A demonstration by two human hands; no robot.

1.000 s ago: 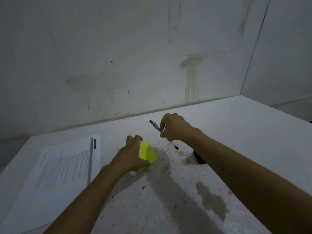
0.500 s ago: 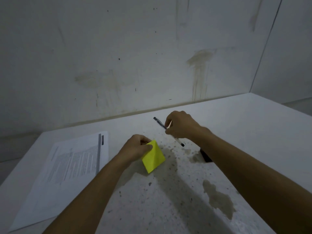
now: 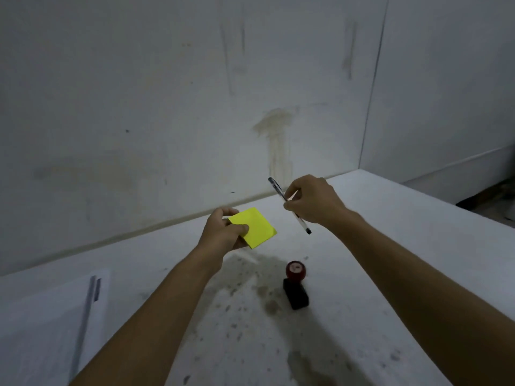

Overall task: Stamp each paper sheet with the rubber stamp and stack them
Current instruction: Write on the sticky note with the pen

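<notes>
Bare, stained grey walls behind a pale desk (image 3: 390, 246) blotched with dark spots and smears. Lifted clear of the desk since a second ago: the yellow pad of sheets (image 3: 255, 227), then pressed low against the surface, now held up in the air by the left hand (image 3: 223, 232), thumb clamped over its near corner and fingers curled beneath. Raised too, the right hand (image 3: 312, 200), fingers pinched round a pen (image 3: 289, 206) slanting down to the right, tip hanging free above the desk. Uncovered by that lift: the rubber stamp (image 3: 296, 288), red knob on a black block, upright on the desk below and between the two forearms, touched by neither hand. Earlier only a dark corner of it peeking from behind the right forearm. Off to the left, a printed white sheet (image 3: 55, 316) flat near the desk edge, apart from everything else.

Probably no stamping under way yet. Pen occupying the stamping hand, so likely to be put down first. Pad in hand and stamp within easy reach, though.
</notes>
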